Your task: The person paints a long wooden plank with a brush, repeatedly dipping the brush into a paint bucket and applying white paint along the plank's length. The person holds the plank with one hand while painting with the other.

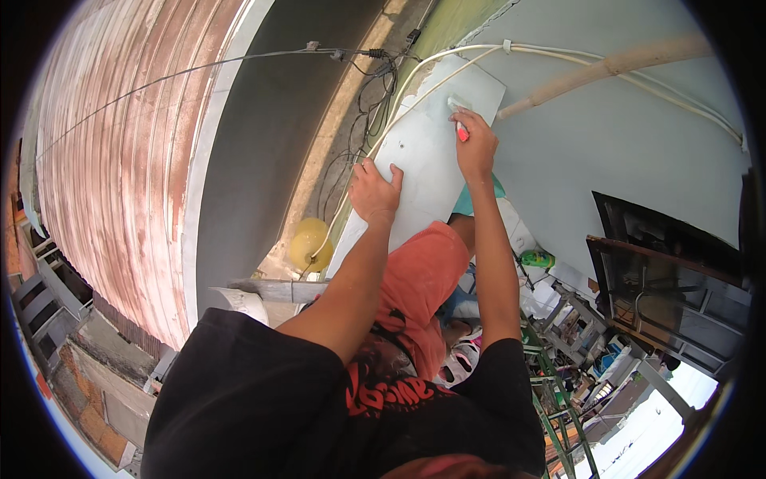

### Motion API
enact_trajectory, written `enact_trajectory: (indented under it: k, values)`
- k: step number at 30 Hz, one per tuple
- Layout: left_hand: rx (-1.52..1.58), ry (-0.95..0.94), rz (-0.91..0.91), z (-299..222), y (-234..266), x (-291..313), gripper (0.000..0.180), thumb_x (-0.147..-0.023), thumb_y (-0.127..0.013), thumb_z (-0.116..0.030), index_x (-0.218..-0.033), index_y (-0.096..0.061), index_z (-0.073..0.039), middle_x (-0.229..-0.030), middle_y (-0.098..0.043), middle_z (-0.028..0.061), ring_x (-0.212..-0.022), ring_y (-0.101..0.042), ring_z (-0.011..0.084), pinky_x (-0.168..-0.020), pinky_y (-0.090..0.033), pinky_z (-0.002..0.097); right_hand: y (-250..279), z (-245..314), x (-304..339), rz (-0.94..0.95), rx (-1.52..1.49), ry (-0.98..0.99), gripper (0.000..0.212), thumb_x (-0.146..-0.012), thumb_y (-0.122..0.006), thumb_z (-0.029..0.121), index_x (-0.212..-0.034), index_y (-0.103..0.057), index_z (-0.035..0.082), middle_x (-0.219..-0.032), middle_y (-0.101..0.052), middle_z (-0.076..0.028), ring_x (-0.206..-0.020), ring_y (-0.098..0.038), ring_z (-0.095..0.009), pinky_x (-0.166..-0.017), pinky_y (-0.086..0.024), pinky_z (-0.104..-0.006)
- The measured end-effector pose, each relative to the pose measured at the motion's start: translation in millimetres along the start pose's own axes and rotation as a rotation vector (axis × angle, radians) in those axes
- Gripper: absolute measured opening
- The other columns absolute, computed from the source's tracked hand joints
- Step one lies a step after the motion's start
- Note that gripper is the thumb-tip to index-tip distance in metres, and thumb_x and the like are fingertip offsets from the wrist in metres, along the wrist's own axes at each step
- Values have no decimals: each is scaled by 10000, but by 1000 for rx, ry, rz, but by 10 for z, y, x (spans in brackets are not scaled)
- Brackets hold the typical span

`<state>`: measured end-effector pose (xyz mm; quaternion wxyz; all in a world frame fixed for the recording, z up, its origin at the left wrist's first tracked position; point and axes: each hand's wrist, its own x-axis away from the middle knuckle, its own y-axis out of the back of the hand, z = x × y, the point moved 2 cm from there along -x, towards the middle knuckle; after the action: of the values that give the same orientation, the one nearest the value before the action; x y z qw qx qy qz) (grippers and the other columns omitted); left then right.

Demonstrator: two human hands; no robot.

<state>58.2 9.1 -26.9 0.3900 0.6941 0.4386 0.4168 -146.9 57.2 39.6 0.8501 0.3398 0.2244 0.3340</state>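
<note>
One brush (462,131) with a red handle is over the upper part of a white panel (419,164), its pale head at the surface. The right hand (477,144) has its fingers clamped on that handle. Lower down, the left hand (375,194) lies at the panel's left edge, thumb spread apart from the other fingers (whether they grip the edge, I cannot tell). Pale cables (558,53) run along that edge and on across a grey wall (630,152), near a bamboo pole (598,77). Farther left are tangled black wires (375,108), a yellow round object (309,244) and a rusty corrugated roof (128,160). At lower right stands a green ladder (550,399), below open dark-framed windows (678,275).
</note>
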Motion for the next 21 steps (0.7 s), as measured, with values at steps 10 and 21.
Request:
enact_trajectory:
  k: [10, 21]
  values:
    - [35, -25, -47, -23, -32, -71, 517, -893, -587, -520, -1132, -580, -62, -1079, -590, 149, -940, -657, 343, -834, -499, 462, 118, 109, -269, 184, -45, -273, 153, -865, -715, -19, -1003, -751, 35, -1068, -771, -119, -953, -751, -250, -821, -586, -337]
    - [29, -16, -30, -45, 3, -89, 506, -894, -597, -507, -1133, -584, -61, -1066, -584, 144, -938, -658, 339, -837, -499, 470, 55, 140, -369, 354, -181, -257, 193, -830, -669, -78, -968, -737, 37, -1115, -766, -120, -1013, -739, -282, -856, -577, -350]
